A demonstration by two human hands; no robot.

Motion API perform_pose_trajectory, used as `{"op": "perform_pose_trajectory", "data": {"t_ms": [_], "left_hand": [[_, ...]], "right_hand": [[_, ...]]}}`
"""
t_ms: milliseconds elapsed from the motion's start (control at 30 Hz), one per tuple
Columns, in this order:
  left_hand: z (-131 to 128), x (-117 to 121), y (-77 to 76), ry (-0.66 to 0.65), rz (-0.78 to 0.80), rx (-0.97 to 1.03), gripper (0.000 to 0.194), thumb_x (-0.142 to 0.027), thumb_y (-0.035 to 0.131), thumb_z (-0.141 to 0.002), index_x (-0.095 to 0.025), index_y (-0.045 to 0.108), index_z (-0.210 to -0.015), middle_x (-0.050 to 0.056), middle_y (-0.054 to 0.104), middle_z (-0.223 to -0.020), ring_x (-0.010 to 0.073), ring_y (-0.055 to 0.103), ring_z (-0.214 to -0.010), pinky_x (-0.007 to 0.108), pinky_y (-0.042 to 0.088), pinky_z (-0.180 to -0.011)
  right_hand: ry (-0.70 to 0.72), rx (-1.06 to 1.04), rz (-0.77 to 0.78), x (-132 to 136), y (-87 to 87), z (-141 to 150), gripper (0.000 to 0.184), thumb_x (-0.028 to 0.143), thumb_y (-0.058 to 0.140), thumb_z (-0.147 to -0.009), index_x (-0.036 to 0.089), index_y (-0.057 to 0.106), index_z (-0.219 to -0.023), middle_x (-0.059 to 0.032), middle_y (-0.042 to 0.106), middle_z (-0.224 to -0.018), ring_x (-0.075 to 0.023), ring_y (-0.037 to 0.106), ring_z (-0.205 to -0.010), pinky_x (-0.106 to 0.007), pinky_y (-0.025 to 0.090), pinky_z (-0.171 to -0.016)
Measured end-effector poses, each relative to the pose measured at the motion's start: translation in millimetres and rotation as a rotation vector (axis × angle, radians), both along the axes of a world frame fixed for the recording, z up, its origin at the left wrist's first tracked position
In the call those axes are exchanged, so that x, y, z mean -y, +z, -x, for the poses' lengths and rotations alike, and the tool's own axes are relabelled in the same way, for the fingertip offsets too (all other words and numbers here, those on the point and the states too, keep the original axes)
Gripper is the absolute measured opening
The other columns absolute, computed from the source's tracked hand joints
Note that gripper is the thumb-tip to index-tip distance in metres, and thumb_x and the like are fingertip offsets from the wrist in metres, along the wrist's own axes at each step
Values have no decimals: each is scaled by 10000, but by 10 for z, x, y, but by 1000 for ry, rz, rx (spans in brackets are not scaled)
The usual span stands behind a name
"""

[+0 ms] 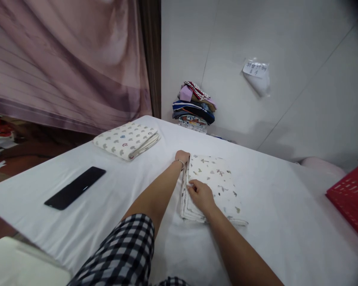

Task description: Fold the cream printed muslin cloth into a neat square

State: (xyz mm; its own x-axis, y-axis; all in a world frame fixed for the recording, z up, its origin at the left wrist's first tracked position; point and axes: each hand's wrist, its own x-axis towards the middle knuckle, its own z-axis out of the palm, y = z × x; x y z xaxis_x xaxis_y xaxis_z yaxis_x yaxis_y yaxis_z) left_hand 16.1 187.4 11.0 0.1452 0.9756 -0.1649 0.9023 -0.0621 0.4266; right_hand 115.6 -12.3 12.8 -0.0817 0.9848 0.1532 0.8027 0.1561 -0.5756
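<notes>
A folded white cloth with small printed shapes [217, 178] lies on the white-covered table [137, 198] in front of me. My left hand [182, 157] is at its far left corner, fingers curled over the edge of the folded layers. My right hand [201, 194] rests on the cloth's near left part, fingers bent and pressing down on the fabric. Both forearms reach across the table, and a black-and-white checked sleeve shows at the bottom.
Another folded patterned cloth [127, 140] sits at the far left of the table. A black phone [75, 187] lies at the left. A pile of coloured clothes [193, 106] stands against the wall. A red basket [352, 198] is at the right edge.
</notes>
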Motion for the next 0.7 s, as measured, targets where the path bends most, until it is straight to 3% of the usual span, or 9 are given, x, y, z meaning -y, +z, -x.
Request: {"op": "perform_pose_trajectory", "data": {"t_ms": [167,333,700], "left_hand": [[43,-46,-10,32,25,41,206,-231,522,-809,-121,675,-892,139,665,-934,219,590,-990,235,430,-737],[50,-51,7,13,77,99,303,-328,515,-851,-171,540,-1109,73,547,-1128,190,550,-981,367,474,-813],[24,-29,45,66,179,208,332,-325,517,-851,-171,509,-1146,77,531,-1143,189,546,-982,389,479,-810]], "right_hand": [[10,55,-12,15,-1,4,236,341,484,-832,221,608,-992,-1,646,-760,-138,551,-690,-233,333,-626],[45,127,-7,55,56,33,207,313,462,-847,217,609,-958,-8,649,-764,-142,559,-709,-232,325,-619],[96,262,54,125,184,77,132,268,463,-840,208,577,-866,-20,647,-793,-153,563,-736,-242,295,-603]]}}
